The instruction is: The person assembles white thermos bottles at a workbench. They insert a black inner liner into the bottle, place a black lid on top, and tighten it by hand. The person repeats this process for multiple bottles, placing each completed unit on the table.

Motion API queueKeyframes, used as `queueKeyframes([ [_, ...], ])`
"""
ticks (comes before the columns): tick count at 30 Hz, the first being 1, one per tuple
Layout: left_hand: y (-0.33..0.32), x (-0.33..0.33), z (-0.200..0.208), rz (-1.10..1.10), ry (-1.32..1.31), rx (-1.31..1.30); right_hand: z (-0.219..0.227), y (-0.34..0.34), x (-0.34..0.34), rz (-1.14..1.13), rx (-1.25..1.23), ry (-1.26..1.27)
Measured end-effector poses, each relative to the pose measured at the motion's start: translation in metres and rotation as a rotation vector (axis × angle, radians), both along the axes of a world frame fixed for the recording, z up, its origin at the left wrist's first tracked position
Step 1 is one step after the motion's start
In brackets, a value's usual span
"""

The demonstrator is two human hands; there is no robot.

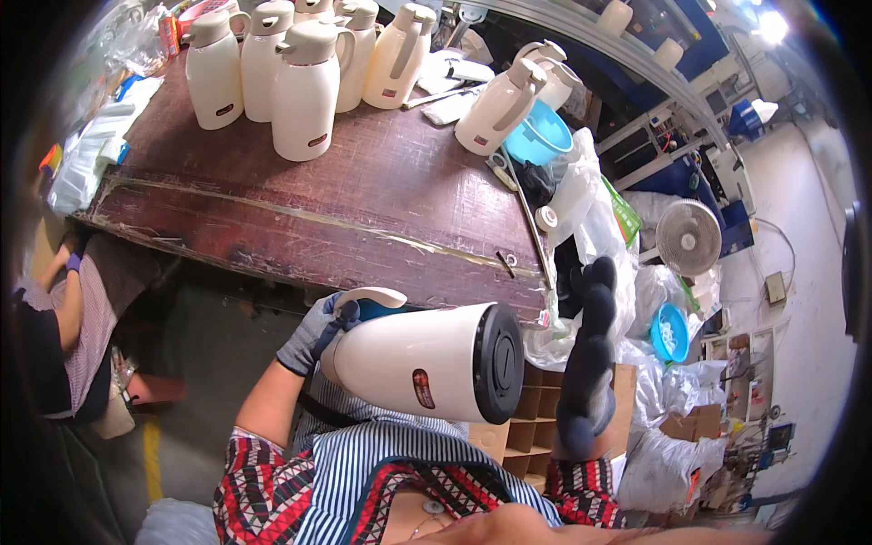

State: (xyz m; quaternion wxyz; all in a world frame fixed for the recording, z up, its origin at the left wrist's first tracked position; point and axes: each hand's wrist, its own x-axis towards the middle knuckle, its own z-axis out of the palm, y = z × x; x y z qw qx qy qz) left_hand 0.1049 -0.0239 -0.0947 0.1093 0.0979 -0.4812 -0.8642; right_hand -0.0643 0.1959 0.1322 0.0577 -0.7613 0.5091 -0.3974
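A cream vacuum jug [391,363] lies on its side in front of my body, its black base [500,363] turned to the right. My left hand [315,338], in a grey and dark glove, is closed around its handle. The jug's spout end is mostly hidden by that hand. To the right of the base, my right hand [586,381] is raised in a dark-palmed glove. Its fingers are stretched out, and it holds nothing. A gap separates it from the jug.
Several similar jugs [306,95] stand along the far side of the brown table [363,200]. A blue basin [539,134] sits at its right edge. Below are a divided cardboard box [531,422] and plastic bags. A fan [688,237] stands right; another person [68,318] sits left.
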Motion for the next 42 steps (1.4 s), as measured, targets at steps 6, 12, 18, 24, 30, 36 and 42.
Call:
queueKeyframes([
  [6, 0.023, -0.006, -0.002, 0.059, -0.053, 0.223, -0.009, -0.002, -0.013, -0.130, 0.297, 0.171],
  [12, -0.001, -0.010, -0.034, 0.139, -0.087, -0.252, -0.047, 0.041, -0.033, -0.233, 0.239, 0.151],
  [18, 0.000, 0.001, 0.005, 0.569, -0.072, -0.552, -0.087, 0.047, -0.021, -0.615, 0.193, -0.687],
  [24, -0.017, 0.016, 0.003, 0.507, 0.056, -0.079, -0.047, 0.041, -0.020, -0.368, 0.203, -0.669],
  [30, -0.007, 0.006, 0.008, 0.490, 0.134, 0.006, -0.053, 0.040, -0.033, -0.332, 0.334, -0.447],
  [36, -0.005, 0.011, 0.009, 0.453, 0.102, -0.154, -0.044, 0.057, -0.031, -0.363, 0.148, -0.362],
  [42, 0.012, 0.007, 0.055, 0.695, 0.024, -0.772, -0.107, 0.049, -0.038, -0.615, 0.197, -0.726],
])
